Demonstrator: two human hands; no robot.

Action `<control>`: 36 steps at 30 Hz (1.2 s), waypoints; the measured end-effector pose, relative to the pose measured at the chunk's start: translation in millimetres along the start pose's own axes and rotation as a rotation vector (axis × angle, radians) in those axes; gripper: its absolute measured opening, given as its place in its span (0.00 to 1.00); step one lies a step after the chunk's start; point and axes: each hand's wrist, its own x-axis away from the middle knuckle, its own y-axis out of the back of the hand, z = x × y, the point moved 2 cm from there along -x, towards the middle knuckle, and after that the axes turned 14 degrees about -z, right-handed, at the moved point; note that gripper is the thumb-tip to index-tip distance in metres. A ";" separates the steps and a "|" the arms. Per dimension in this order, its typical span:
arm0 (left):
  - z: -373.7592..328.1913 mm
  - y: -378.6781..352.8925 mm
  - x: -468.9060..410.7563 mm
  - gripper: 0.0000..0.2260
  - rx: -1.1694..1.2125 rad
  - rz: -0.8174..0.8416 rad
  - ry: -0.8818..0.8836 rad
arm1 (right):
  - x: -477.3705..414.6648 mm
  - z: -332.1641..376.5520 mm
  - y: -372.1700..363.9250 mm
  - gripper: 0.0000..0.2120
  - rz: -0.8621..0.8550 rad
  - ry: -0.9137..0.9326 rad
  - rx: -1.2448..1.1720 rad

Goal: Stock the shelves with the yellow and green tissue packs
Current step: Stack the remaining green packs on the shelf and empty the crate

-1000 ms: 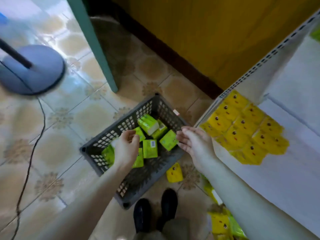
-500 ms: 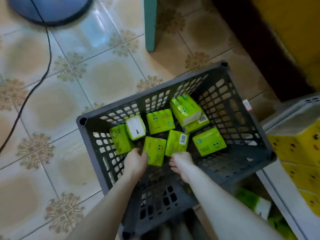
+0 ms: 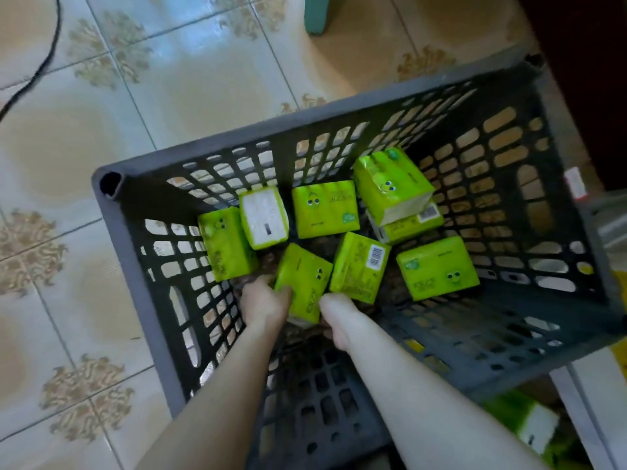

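Left hand [image 3: 266, 301] grips one green tissue pack [image 3: 303, 286] on the crate [image 3: 237, 140] floor. Right hand [image 3: 339, 320] lies just beside it, fingers hidden, grip undetermined. Risk: the slick wrapper slips from a one-sided hold and falls back.

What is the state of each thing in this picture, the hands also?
left hand, grips the left edge of near pack.
right hand, at near pack's right edge; grip hidden.
near pack, inside crate, between both hands.
crate, upright, open-topped, partly filled.
top pack, tilted, resting on lower pack.
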 end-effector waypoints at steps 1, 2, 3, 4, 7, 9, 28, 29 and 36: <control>-3.9 8.2 7.3 0.20 0.052 -0.036 -0.013 | 12.7 -0.8 3.9 0.13 -0.001 0.004 -0.026; -8.3 16.3 15.9 0.17 0.102 -0.064 -0.013 | 24.6 -2.8 7.6 0.12 0.021 -0.004 -0.045; -14.0 23.6 24.2 0.15 0.147 -0.079 -0.009 | 35.6 -2.3 10.9 0.11 0.034 -0.033 -0.063; -21.6 35.2 35.9 0.14 0.179 -0.080 -0.013 | 55.0 -1.6 17.8 0.12 0.055 -0.045 -0.087; -44.9 68.6 64.2 0.11 0.248 -0.073 -0.075 | 104.6 -2.2 37.2 0.15 0.085 -0.060 -0.184; -63.5 98.9 84.5 0.10 0.321 -0.034 -0.109 | 135.3 -0.6 55.3 0.14 0.068 -0.017 -0.221; -239.8 318.8 347.0 0.05 0.697 0.506 -0.259 | 429.0 9.4 317.6 0.05 -0.038 0.502 -0.922; -245.9 319.4 364.5 0.06 0.693 0.515 -0.299 | 438.7 4.6 331.7 0.05 -0.069 0.517 -0.977; -279.7 286.4 479.9 0.22 0.541 0.644 -0.617 | 477.7 -38.4 429.2 0.07 -0.209 0.567 -1.308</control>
